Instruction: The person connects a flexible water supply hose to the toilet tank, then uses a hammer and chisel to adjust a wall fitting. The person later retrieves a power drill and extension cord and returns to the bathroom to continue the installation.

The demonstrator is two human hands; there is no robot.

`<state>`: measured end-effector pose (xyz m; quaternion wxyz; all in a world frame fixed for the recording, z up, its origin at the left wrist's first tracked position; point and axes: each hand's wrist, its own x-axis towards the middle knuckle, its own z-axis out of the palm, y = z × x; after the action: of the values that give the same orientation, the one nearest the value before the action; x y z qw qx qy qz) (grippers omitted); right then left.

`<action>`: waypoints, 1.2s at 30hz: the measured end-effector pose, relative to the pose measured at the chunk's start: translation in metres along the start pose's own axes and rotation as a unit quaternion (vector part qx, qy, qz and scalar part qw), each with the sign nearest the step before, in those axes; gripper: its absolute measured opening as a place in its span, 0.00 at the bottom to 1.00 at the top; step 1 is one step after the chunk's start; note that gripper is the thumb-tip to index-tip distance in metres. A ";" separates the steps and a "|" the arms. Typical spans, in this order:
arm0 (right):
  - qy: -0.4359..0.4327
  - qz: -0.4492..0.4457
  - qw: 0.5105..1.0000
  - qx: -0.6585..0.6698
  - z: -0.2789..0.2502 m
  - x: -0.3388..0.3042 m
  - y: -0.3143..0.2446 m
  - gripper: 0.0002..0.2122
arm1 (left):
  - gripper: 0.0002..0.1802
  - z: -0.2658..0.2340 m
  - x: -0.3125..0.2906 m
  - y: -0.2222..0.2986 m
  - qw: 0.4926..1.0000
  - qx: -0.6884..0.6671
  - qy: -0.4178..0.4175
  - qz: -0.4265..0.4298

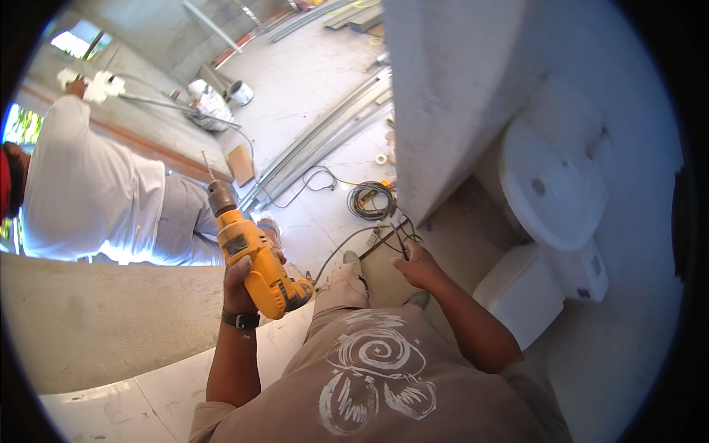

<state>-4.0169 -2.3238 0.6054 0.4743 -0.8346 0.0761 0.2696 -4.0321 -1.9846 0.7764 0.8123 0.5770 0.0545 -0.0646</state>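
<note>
A yellow corded drill (255, 258) is held up by my left hand (237, 286), its fingers wrapped round the body. A long thin bit (208, 164) sticks out of the metal chuck (220, 196), tilted up and to the left. Lower on the right, my right hand (418, 266) is closed round a dark power cord (401, 244). Loops of that cord hang toward the floor, where a coil of cable (371, 200) lies. A small white socket block (373, 236) is beside the loops.
At the left, a person in a white shirt (96, 184) works by the wall. Metal profiles (325, 133) lie across the tiled floor, with buckets (240, 93) beyond. On the right are a white washbasin (550, 184) and a toilet (521, 295). A wall edge (413, 111) stands ahead.
</note>
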 end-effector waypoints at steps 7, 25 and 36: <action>0.008 0.035 0.999 -0.020 0.042 0.083 -0.039 0.40 | 0.32 -0.082 0.081 -0.033 0.963 -0.265 0.045 -0.029; -0.211 -0.079 0.973 -0.052 0.099 0.265 -0.317 0.35 | 0.29 -0.221 0.363 -0.058 0.862 -0.407 0.164 -0.255; -0.235 -0.098 0.957 0.137 0.079 0.321 -0.365 0.40 | 0.44 -0.197 0.463 0.018 0.892 -0.330 -0.068 -0.301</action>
<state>-3.6366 -2.0203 0.6795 0.6125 -0.6780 -0.0835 0.3978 -3.5751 -1.8121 0.6535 0.8994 0.2256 0.1886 -0.3234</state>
